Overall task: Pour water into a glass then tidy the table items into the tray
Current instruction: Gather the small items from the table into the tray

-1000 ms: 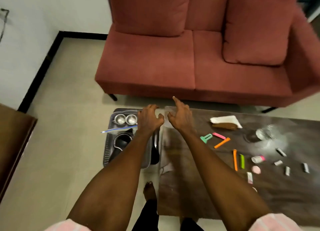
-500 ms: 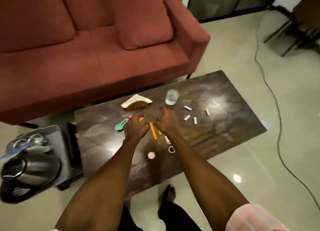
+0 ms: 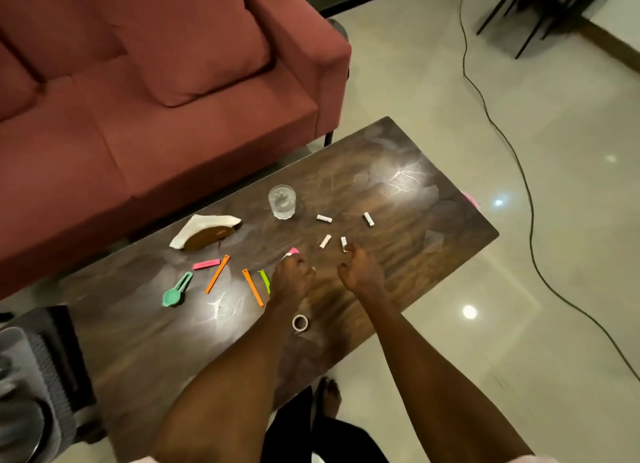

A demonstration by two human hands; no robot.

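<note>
Both hands have come further right along the table (image 3: pixel 433 199), the left hand (image 3: pixel 292 278) now curled over a pink-and-white piece (image 3: pixel 290 253) and the right hand (image 3: pixel 358 271) touching a white clip (image 3: pixel 344 243) with loosely bent fingers; whether either grips is unclear. Beyond them stands the glass (image 3: pixel 282 201), left of them lie coloured clips (image 3: pixel 217 278), and the tray (image 3: pixel 20 386) sits far left.

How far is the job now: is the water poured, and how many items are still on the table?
Done: the glass seems to hold water. In hand: the left hand curls over a pink and white item; the right hand reaches a small white roll. Left: three more white rolls, the coloured clips, the green scoop and the tape ring lie on the table.
</note>
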